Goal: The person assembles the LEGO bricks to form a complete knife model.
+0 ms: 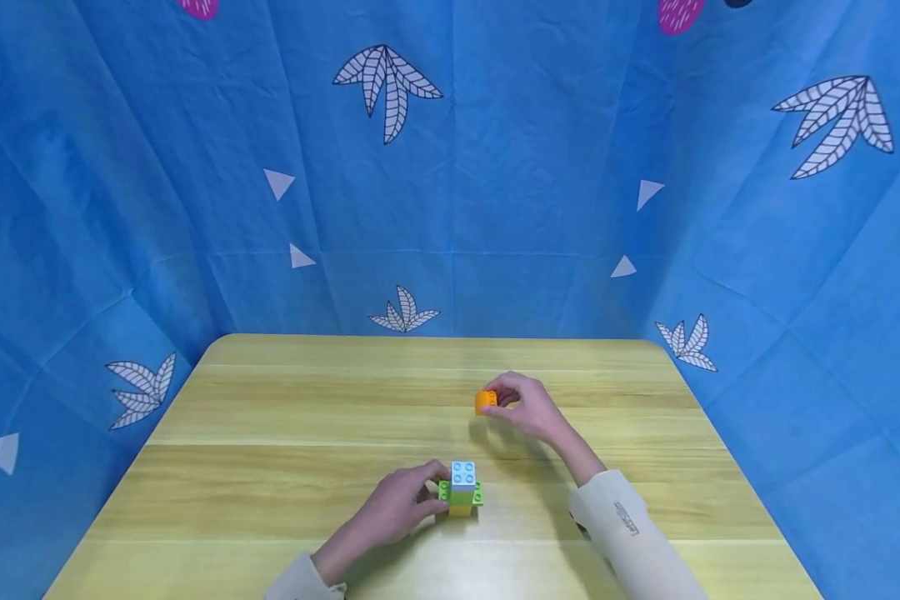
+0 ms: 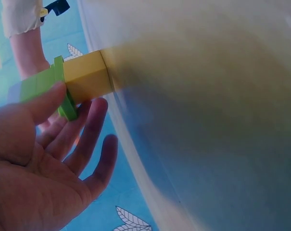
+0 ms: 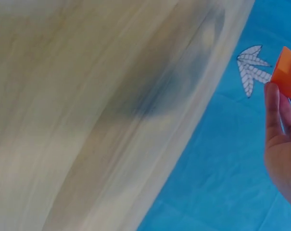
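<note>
Near the middle front of the table stands a stack of toy building blocks (image 1: 462, 493), with a light blue studded block on top, green below it and a yellow block (image 2: 87, 77) at the bottom. A green plate juts out on both sides of the stack. My left hand (image 1: 399, 502) pinches this plate from the left, its thumb showing on the green edge in the left wrist view. Farther back and to the right, my right hand (image 1: 527, 407) holds an orange block (image 1: 483, 402) between thumb and fingers, above the tabletop. The right wrist view shows the orange block (image 3: 285, 73) partly cut off.
A light wooden table (image 1: 270, 400) with rounded far corners lies under both hands. Blue cloth (image 1: 495, 167) printed with leaves and triangles hangs behind it and along both sides. Pale sleeves (image 1: 633, 529) cover the forearms.
</note>
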The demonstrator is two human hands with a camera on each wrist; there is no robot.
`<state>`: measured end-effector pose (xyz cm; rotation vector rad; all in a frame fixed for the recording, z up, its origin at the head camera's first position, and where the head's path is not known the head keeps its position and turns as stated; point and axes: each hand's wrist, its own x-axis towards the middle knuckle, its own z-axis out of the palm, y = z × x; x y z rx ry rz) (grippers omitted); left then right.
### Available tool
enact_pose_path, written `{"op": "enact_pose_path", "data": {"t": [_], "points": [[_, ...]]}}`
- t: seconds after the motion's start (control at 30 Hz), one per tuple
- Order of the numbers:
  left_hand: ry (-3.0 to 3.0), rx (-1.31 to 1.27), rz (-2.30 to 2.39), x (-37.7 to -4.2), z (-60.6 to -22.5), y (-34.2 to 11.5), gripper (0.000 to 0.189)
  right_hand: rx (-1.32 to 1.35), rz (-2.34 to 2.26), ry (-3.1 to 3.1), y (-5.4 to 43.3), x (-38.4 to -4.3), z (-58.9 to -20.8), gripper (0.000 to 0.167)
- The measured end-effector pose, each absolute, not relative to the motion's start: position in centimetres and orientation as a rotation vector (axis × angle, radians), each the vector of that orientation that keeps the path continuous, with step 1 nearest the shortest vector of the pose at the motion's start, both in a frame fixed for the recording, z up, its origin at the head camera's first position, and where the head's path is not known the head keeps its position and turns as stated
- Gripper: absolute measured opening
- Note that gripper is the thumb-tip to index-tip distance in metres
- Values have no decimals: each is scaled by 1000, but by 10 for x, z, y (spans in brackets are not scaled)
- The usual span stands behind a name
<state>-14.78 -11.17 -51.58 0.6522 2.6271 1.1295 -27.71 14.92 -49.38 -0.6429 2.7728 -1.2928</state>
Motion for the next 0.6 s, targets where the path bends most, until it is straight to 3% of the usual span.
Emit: {"op": "enact_pose_path", "data": {"t": [0.6], "points": [[2618, 653, 1137, -148, -515, -111, 34, -842, -1292, 2723, 147, -235, -470, 29]]}}
